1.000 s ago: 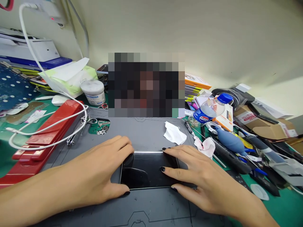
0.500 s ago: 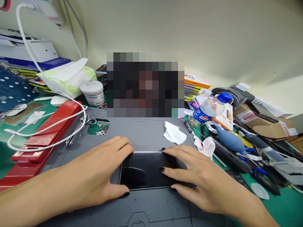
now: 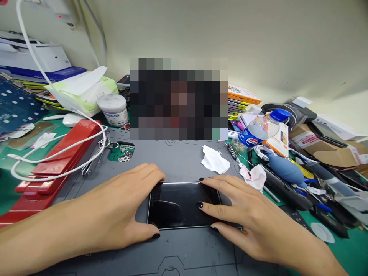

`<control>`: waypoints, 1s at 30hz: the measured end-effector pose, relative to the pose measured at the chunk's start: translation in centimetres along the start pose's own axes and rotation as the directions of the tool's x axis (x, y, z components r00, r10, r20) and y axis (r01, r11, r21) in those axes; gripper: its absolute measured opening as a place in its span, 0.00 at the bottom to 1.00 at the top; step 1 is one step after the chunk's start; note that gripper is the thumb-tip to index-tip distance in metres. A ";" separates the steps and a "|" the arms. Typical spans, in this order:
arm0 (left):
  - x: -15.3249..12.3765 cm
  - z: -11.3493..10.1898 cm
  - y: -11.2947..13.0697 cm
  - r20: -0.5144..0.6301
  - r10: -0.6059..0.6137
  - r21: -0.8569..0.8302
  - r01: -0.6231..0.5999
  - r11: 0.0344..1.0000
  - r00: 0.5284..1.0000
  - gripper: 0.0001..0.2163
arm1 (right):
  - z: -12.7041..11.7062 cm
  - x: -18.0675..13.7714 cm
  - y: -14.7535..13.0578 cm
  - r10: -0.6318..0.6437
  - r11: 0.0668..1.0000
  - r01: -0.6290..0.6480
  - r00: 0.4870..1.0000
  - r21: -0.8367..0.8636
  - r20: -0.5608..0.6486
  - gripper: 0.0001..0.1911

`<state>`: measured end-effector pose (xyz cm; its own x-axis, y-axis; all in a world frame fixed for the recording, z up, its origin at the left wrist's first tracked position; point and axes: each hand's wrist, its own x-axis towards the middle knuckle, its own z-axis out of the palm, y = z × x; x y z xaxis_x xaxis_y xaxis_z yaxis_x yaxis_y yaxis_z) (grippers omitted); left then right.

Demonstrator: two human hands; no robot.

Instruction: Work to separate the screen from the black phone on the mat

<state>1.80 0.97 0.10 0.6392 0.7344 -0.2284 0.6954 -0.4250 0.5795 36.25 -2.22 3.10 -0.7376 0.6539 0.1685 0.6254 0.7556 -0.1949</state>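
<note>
A smartphone with a dark, glossy screen lies sideways on the grey work mat. My left hand grips its left end, thumb at the near edge and fingers at the far edge. Around the right end is my right hand, its forefinger at the far edge, the thumb along the near edge and another fingertip on the glass. The undersides of the fingers, and the phone's back, are hidden. Beyond the right hand lies a crumpled white tissue.
A red tool with a white cable over it and scissors are at left, near a paste tub. On the right sit a drink bottle, a blue air blower and several tools. A pixelated patch hides the back middle.
The whole view has shifted slightly, with most things a little further right and higher. Both hands keep nearly the same grip on the smartphone.
</note>
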 end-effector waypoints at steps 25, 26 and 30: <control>0.3 -1.1 1.4 0.053 0.021 0.133 -0.028 0.991 0.998 0.17 | 0.3 0.0 0.4 -0.060 0.997 0.059 0.997 -0.043 -0.038 0.19; 0.3 -1.1 1.4 0.051 0.023 0.134 -0.030 0.990 0.998 0.17 | 0.3 0.0 0.4 -0.060 0.997 0.058 0.997 -0.043 -0.039 0.19; 0.1 -1.0 1.3 0.042 0.038 0.140 -0.044 0.989 0.998 0.17 | 0.3 0.1 0.4 -0.068 0.997 0.066 0.996 -0.048 -0.052 0.19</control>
<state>2.49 1.02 1.62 0.6785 0.6948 -0.2386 0.7058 -0.5264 0.4741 36.30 -1.88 2.73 -0.7644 0.6019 0.2311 0.5868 0.7980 -0.1373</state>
